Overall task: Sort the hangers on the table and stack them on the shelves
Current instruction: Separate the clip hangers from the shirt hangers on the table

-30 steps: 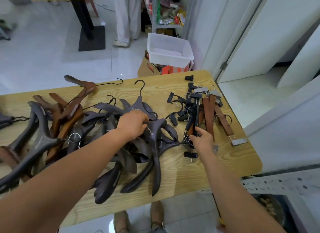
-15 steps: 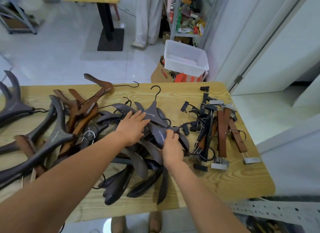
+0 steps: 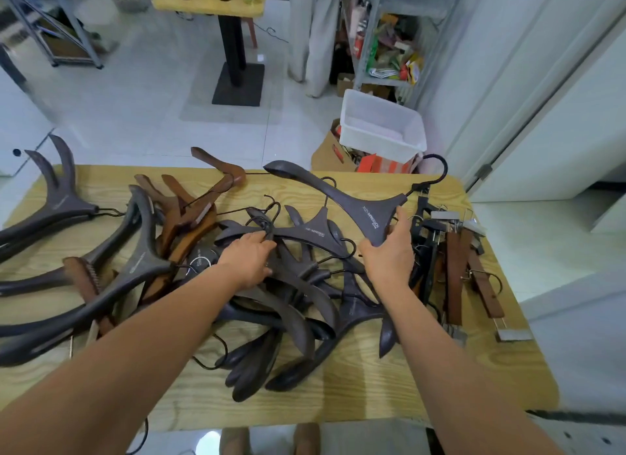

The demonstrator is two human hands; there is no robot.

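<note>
The held hanger [image 3: 369, 214] is raised over the far right part of the table [image 3: 338, 387]. Its long axis runs diagonally: one broad, rounded shoulder reaches up and left toward the far edge, and the other drops toward the near edge into the right hand [image 3: 389, 258]. Its black hook [image 3: 437, 170] points up and right, past the far right corner. The hanger is matte grey-brown with pale lettering on its triangular neck. The right hand's fingers are wrapped around the lower shoulder, with the thumb on the facing side.

The left hand [image 3: 245, 259] lies on the pile of dark hangers [image 3: 305, 302] at mid-table. Its fingers are together and reach a thin black hook there; whether they pinch it I cannot tell. The pile is a tangle of curved, smooth shoulders fanning toward the near edge.

Glossy brown wooden hangers [image 3: 196, 217] lie to the left of the pile, and larger dark hangers [image 3: 67, 207] spread to the left edge. Straight clip hangers [image 3: 454, 268] with metal ends lie along the right edge. Bare pale wood grain shows along the near edge and at the near right corner.

Beyond the far edge a white tub [image 3: 382, 129] sits on a cardboard box [image 3: 325, 156], near a cluttered shelf unit [image 3: 389, 48].
</note>
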